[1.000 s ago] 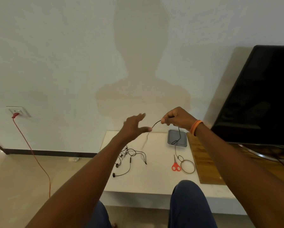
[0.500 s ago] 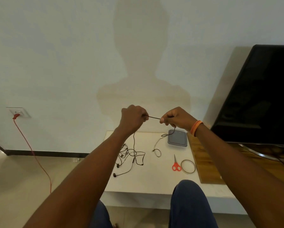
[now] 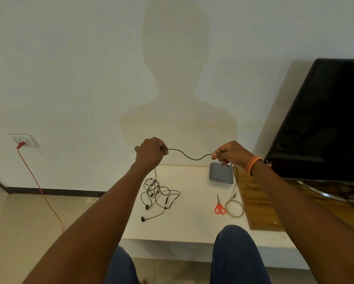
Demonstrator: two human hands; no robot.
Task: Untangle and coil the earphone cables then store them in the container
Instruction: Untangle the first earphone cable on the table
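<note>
A black earphone cable [image 3: 189, 157] runs slack between my two raised hands above the white table [image 3: 190, 226]. My left hand [image 3: 150, 153] is closed on one part of it. My right hand [image 3: 230, 153], with an orange band at the wrist, pinches the other part, and a small loop shows under its fingers. From my left hand the cable drops to a tangled heap of black earphones [image 3: 158, 194] on the table. A grey square container [image 3: 221, 173] sits at the table's back, just below my right hand.
Red-handled scissors [image 3: 219, 206] and a thin wire ring [image 3: 234, 208] lie at the table's right. A wooden board [image 3: 260, 201] carries a dark TV [image 3: 325, 124] on the right. An orange cord [image 3: 38, 187] hangs from a wall socket at left. My knees are below the table edge.
My left hand went from open to closed on the cable. Both hands then moved apart, so a longer slack stretch of cable now hangs between them.
</note>
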